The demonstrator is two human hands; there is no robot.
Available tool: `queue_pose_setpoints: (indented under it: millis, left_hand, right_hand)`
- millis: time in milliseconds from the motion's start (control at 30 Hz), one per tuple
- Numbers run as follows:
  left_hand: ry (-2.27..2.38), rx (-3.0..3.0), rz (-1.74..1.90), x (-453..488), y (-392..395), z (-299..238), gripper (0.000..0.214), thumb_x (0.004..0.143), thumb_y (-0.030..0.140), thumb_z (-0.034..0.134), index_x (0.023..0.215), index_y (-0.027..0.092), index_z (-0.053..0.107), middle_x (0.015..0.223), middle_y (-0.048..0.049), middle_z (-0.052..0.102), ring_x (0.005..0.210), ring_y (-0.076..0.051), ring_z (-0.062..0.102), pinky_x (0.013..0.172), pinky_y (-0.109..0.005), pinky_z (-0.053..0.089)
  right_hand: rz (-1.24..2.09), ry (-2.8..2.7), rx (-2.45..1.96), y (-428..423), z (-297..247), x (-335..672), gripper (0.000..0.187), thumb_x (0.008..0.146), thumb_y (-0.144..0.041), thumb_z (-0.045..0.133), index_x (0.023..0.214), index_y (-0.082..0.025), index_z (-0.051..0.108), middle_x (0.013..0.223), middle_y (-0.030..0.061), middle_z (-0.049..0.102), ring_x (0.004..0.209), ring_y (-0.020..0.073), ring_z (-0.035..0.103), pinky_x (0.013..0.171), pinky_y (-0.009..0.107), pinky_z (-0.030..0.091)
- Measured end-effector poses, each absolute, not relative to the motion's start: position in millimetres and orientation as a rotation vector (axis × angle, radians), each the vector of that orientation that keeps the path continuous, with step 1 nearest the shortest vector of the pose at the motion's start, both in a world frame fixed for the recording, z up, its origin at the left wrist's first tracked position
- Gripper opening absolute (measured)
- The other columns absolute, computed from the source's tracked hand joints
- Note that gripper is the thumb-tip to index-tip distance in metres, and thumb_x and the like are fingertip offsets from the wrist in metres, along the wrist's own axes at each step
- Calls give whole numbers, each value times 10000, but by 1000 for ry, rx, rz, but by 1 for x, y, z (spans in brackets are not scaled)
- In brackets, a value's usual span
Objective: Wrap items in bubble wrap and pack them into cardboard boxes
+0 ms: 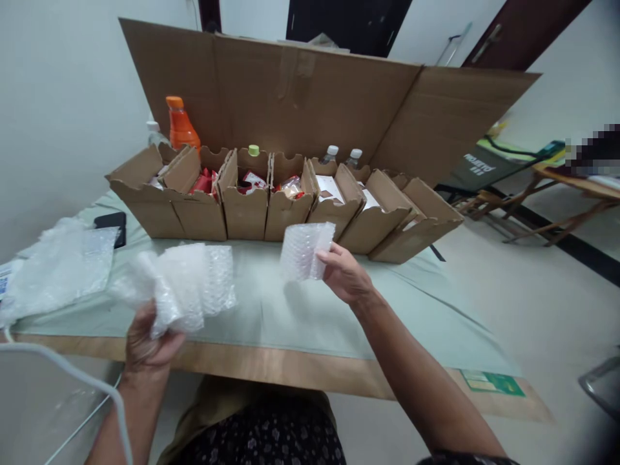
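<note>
Cloth (261, 323) covered the table (271, 367) beside a pale wall (62, 84) at left, cardboard boxes (246, 216) lining its far side. Above, the left hand (150, 342) clutched bubble wrap (191, 284); rightward, the right hand (347, 276) pinched a smaller piece (301, 250).

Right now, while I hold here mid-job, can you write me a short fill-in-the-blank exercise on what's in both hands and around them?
1. The right hand holds clear bubble wrap between its thumb and ____.
2. The bundle in the left hand is ____ than the right hand's piece.
3. The orange bottle has a cap coloured ____.
4. The open-topped boxes are made of ____.

Missing words: fingers; larger; orange; cardboard.
</note>
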State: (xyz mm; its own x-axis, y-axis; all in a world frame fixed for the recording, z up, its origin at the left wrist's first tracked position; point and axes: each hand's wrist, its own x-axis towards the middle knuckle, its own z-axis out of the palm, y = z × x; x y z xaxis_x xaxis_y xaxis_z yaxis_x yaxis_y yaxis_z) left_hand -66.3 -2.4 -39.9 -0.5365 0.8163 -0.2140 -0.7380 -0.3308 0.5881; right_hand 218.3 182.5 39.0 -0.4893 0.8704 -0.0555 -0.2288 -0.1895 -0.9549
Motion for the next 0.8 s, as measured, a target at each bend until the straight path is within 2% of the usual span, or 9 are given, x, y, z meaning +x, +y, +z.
queue_pose_setpoints:
  millis: [133,300,433,533,633,733,800]
  left_hand:
    - [929,113,2148,-75,-16,-19,673,403,348,948,1039,376,729,926,78,823,921,-242,781,695,-271,657]
    - [909,78,2126,-84,-20,-32,658,447,326,935,1069,377,729,936,64,823,958,-262,776,684,-282,659]
    - [784,57,2054,-88,-17,-56,627,535,235,868,1127,375,716,941,46,821,871,-247,783,709,-312,667]
    - [734,57,2019,-85,-18,-66,598,590,212,816,1160,354,703,923,39,820,872,-244,784,722,-313,668]
    - [800,75,1996,-79,-20,-65,564,608,239,816,1148,359,704,946,41,820,923,-253,783,705,-294,669]
    - [912,93,2021,-74,-20,-57,580,585,300,843,1146,354,706,959,34,821,952,-262,781,653,-265,664]
    - [983,82,2028,-73,-21,-51,625,557,309,857,1161,357,702,973,32,822,981,-260,777,630,-239,654]
  right_hand:
    - [1804,-1297,-753,181,31,189,421,629,-474,822,959,-232,723,992,50,784,919,251,722,815,373,563]
    - [1782,-1424,-1117,177,-21,189,504,668,-545,793,1025,-202,696,880,35,743,754,203,676,678,312,523]
    - [1574,-1595,-1305,168,-44,206,653,670,-403,839,1252,-195,628,988,39,726,931,225,664,843,343,508]
    - [1353,-1785,-1343,161,-45,206,590,747,-359,740,1295,-185,609,966,37,704,910,227,643,864,371,502]
    - [1491,-1612,-1219,155,-43,195,552,814,-407,668,1312,-186,577,939,27,682,822,199,631,752,331,521]
    - [1672,-1356,-1183,148,-42,190,681,779,-439,715,1379,-195,505,989,38,664,806,191,627,665,303,538]
    - [1726,-1313,-1240,139,-41,198,761,763,-430,742,1434,-205,463,1072,68,660,836,201,635,683,324,565]
